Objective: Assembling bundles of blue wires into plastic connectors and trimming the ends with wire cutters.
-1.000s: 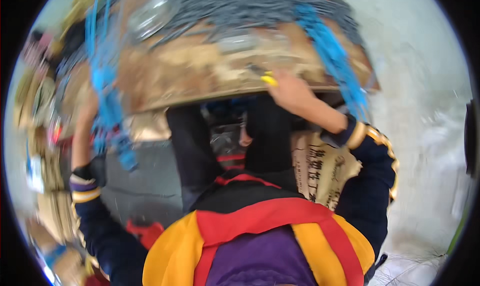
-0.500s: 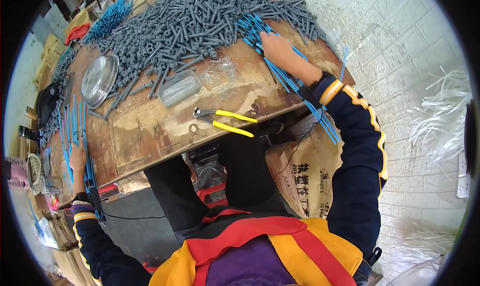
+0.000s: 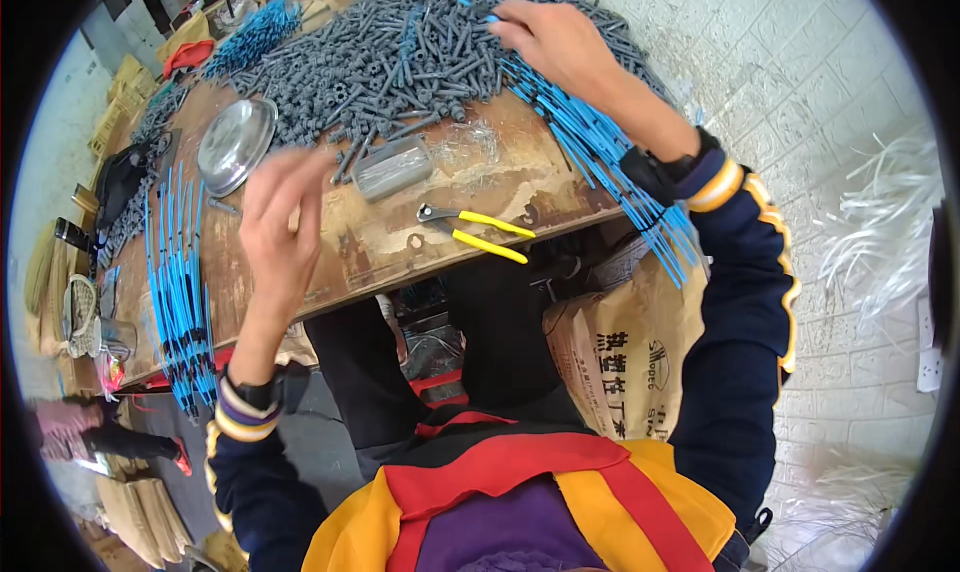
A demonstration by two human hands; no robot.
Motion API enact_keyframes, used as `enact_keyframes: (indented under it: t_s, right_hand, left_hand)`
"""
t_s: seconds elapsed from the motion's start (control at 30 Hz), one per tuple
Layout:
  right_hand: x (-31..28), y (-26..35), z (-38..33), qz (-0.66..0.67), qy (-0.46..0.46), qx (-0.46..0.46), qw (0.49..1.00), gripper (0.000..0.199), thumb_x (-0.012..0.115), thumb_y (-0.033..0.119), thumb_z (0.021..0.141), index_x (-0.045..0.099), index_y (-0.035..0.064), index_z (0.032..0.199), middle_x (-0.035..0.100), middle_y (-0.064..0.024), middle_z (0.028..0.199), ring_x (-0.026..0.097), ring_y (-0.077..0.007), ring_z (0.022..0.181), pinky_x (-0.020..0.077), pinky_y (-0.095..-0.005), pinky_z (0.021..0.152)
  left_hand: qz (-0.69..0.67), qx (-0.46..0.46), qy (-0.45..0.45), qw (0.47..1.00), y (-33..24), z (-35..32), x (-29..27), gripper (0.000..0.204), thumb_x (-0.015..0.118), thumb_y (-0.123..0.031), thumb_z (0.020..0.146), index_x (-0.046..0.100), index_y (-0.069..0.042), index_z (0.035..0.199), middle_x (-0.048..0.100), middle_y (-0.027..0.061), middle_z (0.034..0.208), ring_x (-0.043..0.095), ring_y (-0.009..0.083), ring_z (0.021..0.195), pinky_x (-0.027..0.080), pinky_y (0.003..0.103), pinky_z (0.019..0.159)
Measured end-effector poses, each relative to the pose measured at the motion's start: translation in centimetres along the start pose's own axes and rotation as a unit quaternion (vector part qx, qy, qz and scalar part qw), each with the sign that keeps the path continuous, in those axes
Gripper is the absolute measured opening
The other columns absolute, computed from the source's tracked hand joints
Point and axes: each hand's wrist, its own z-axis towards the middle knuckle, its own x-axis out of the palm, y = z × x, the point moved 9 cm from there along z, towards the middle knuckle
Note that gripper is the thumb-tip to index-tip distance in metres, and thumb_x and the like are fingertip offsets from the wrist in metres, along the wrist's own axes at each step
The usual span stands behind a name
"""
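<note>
My right hand (image 3: 560,52) is over the far side of the grey pile, its fingers closed on a thin blue rod (image 3: 490,18) with a dark part; motion blurs its far end. My left hand (image 3: 282,227) hangs above the table's near part, smeared by movement, fingers loosely apart and nothing seen in them. Beneath my right forearm, a bundle of blue rods with black pieces (image 3: 590,137) reaches over the table edge. Another bundle of such blue rods (image 3: 180,282) lies at the left edge. Grey plastic anchor-like parts (image 3: 400,62) form a large heap.
Yellow-handled cutting pliers (image 3: 490,234) lie near the front edge of the wooden table (image 3: 360,257). A clear box (image 3: 393,169) and a clear round lid or dish (image 3: 236,147) stand before the heap. A printed sack (image 3: 630,352) is below; another person (image 3: 110,432) is at far left.
My left hand has left the left bundle and moved right over the table. My right hand has moved up and away from the right bundle, carrying a blue rod over the heap.
</note>
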Motion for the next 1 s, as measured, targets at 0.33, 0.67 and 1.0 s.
enact_keyframes:
  t_s: [0.33, 0.67, 1.0]
  right_hand:
    - [3.7, 17.5, -6.1, 0.301, 0.247, 0.003, 0.921, 0.027, 0.06, 0.027, 0.091, 0.062, 0.0018, 0.098, 0.065, -0.0153, 0.079, 0.064, -0.0284, 0.071, 0.0482, -0.0372, 0.063]
    - [12.9, -9.0, -12.8, -0.293, 0.072, 0.199, 0.933, 0.017, 0.061, 0.023, 0.085, 0.059, 0.0076, 0.092, 0.063, -0.0108, 0.089, 0.063, -0.0299, 0.084, 0.0527, -0.0458, 0.065]
    - [6.5, -6.5, -9.9, -0.092, 0.104, 0.138, 0.981, 0.019, 0.063, 0.019, 0.087, 0.057, 0.0033, 0.095, 0.066, -0.0135, 0.08, 0.065, -0.0314, 0.073, 0.0486, -0.0437, 0.06]
  left_hand:
    - [-0.643, -0.44, -0.12, 0.615, 1.5, -7.0, 4.7, 0.033, 0.063, -0.014, 0.095, 0.049, -0.008, 0.124, 0.055, -0.0005, 0.081, 0.047, 0.0058, 0.062, 0.036, 0.021, 0.057]
    - [-0.551, -0.528, -0.12, 0.636, 3.4, -13.8, 2.5, 0.012, 0.057, -0.005, 0.095, 0.051, -0.011, 0.104, 0.037, -0.0056, 0.062, 0.031, 0.0043, 0.05, 0.024, 0.021, 0.047]
    - [-0.629, -0.528, -0.021, 0.57, 0.8, -9.0, 2.6, 0.013, 0.055, -0.005, 0.095, 0.054, -0.006, 0.108, 0.059, 0.0039, 0.073, 0.053, 0.0109, 0.058, 0.039, 0.021, 0.052]
